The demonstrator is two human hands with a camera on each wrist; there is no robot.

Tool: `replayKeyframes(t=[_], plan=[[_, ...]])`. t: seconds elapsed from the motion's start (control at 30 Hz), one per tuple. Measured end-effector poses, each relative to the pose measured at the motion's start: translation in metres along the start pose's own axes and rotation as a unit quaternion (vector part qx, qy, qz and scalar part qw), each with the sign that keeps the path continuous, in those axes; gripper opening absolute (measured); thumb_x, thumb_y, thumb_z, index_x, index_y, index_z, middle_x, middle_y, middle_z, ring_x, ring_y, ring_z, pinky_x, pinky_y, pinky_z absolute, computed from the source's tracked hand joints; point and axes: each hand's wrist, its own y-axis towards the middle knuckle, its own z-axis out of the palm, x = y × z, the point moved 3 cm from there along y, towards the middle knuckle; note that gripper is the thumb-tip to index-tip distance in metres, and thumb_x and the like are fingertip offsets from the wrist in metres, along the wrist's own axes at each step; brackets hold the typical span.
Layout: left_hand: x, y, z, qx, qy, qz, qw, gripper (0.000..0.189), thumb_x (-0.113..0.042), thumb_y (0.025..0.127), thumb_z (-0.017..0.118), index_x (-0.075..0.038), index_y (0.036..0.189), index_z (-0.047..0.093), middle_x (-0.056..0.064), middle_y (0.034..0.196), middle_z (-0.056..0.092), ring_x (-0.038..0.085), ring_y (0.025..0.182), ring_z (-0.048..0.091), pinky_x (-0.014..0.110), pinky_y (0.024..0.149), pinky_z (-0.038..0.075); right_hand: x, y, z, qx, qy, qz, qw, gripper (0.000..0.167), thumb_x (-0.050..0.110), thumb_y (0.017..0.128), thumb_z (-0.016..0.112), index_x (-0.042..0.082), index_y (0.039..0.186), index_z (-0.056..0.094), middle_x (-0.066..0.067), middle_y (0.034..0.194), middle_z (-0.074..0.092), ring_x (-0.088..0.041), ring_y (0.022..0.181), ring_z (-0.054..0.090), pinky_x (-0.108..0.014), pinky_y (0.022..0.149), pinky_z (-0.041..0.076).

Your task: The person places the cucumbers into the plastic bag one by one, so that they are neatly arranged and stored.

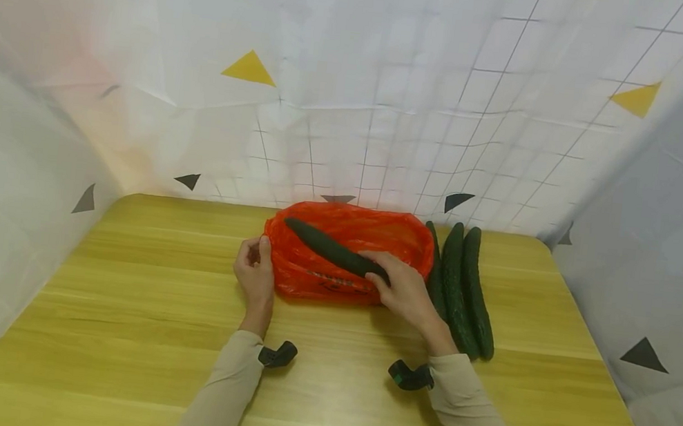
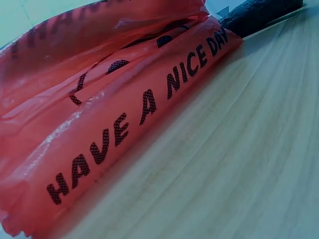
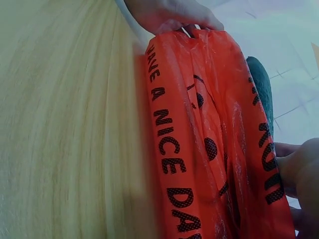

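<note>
A red plastic bag point(image 1: 309, 282) with black print lies spread on the table, its mouth facing up. My left hand point(image 1: 255, 270) pinches the bag's left edge between thumb and fingers. Over the bag's mouth, my right hand point(image 1: 399, 288) grips a dark green cucumber point(image 1: 331, 248) by its right end; the far end points up and left. In the right wrist view the cucumber point(image 3: 261, 87) shows partly behind the bag point(image 3: 174, 124), with fingers of the right hand point(image 3: 301, 174) beside it. The left wrist view shows the bag's printed side point(image 2: 99, 139), but no hand.
To the right of the bag lie three more cucumbers point(image 1: 458, 288) side by side, the leftmost partly hidden by the bag and right hand. The wooden table point(image 1: 132, 302) meets a white patterned sheet point(image 1: 353, 103) at the back and sides.
</note>
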Motion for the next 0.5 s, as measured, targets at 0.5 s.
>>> replayKeyframes(t=[0.5], plan=[[0.019, 0.005, -0.001, -0.032, 0.003, 0.031, 0.999, 0.027, -0.031, 0.088, 0.066, -0.004, 0.088, 0.066, -0.008, 0.073, 0.057, 0.01, 0.066, 0.047, 0.023, 0.064, 0.038, 0.001, 0.0, 0.006, 0.022, -0.023, -0.024, 0.9992, 0.039, 0.017, 0.088, 0.066, 0.019, 0.126, 0.059, 0.0, 0.123, 0.063, -0.022, 0.112, 0.06, -0.043, 0.093, 0.048]])
